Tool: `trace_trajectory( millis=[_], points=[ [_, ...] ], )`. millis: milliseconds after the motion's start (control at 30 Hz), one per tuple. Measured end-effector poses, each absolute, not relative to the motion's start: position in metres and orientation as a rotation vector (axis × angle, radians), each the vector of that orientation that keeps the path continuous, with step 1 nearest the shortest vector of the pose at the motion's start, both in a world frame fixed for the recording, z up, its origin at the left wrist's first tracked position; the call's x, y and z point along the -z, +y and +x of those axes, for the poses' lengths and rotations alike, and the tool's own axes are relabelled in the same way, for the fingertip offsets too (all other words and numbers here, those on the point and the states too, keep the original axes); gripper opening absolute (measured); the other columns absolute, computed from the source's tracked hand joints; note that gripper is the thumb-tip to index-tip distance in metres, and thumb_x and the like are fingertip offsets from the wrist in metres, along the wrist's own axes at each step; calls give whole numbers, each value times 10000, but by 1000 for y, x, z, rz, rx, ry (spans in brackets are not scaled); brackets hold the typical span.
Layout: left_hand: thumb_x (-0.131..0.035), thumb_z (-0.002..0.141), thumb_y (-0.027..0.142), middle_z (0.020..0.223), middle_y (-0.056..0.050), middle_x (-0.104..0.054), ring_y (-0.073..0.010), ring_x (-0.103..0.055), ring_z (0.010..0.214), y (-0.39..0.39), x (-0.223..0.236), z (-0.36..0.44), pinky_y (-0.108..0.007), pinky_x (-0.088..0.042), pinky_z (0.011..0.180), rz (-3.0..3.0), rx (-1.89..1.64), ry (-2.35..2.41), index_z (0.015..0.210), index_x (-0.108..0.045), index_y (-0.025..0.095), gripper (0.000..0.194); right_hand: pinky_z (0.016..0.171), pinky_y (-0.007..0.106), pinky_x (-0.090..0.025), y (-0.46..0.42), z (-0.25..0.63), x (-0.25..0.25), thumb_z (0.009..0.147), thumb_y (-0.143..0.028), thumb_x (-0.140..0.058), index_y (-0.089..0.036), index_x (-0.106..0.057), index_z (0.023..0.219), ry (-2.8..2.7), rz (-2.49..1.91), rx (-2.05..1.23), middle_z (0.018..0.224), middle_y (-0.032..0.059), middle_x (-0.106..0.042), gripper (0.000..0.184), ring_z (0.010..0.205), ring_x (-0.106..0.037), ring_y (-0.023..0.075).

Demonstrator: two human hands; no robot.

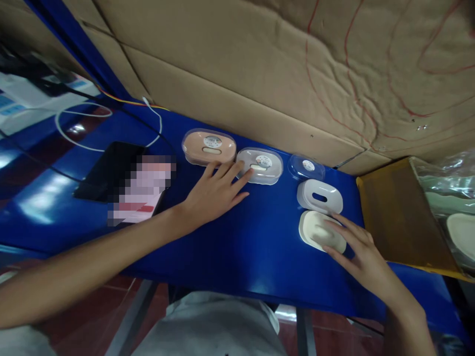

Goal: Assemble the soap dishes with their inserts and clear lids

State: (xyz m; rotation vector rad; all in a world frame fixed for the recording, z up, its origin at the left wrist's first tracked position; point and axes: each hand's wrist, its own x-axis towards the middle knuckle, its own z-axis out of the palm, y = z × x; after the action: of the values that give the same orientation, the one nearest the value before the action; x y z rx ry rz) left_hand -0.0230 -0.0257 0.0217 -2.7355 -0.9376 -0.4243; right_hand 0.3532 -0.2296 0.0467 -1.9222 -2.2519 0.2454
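My left hand (218, 190) has its fingers spread, the tips close to a peach soap box (193, 144) and a grey-white soap box (272, 170), both under clear lids with round stickers. Whether the fingertips touch them I cannot tell. On the right, my right hand (358, 249) reaches over a cream oval dish (309, 230), thumb and fingers apart at its right edge. Just behind that dish lies a white oval tray (334, 195) with a slot in its middle. A clear lid (297, 167) with a round sticker rests farther back.
A cardboard box (397, 217) holding plastic-wrapped pieces stands at the right. Toward the left lie a black tablet-like device (107, 173), a phone with a blurred screen (139, 193) and a white cable (57, 123). Cardboard sheeting (237, 64) walls the back of the blue table (237, 252).
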Motion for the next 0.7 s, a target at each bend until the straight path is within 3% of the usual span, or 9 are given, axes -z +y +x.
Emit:
trace_trajectory(
  millis=[133, 367, 567, 700],
  points=[
    [-576, 1115, 373, 1618, -259, -542, -457, -589, 1396, -28, -23, -18, -626, -471, 1126, -2719, 384, -953, 1612, -525, 99, 570, 1127, 629, -552, -234, 347, -34, 1087, -504, -607, -404, -506, 1581, -2254, -1910, -304, 1646, 88, -578, 514, 1483, -590, 356],
    [-581, 1124, 453, 1607, -209, -574, -374, -614, 1376, -61, -17, -10, -548, -466, 1107, -2928, 471, -674, 1605, -525, 179, 556, 1216, 631, -500, -196, 295, -34, 1098, -408, -612, -341, -500, 1591, -2412, -1669, -427, 1657, 104, -565, 510, 1543, -531, 322],
    [-613, 1099, 546, 1617, -199, -562, -365, -595, 1376, -72, -16, -2, -562, -419, 1148, -3087, 478, -505, 1612, -498, 176, 643, 1227, 537, -513, -162, 260, -46, 1099, -364, -606, -261, -625, 1478, -2544, -1414, -501, 1653, 123, -560, 393, 1541, -525, 300],
    [-654, 1080, 543, 1621, -162, -561, -347, -578, 1402, -74, -12, -4, -553, -395, 1176, -3184, 468, -460, 1577, -539, 233, 596, 1204, 576, -503, -151, 283, -54, 1117, -358, -571, -328, -654, 1441, -2498, -1447, -378, 1627, 94, -587, 336, 1501, -565, 304]
  ],
)
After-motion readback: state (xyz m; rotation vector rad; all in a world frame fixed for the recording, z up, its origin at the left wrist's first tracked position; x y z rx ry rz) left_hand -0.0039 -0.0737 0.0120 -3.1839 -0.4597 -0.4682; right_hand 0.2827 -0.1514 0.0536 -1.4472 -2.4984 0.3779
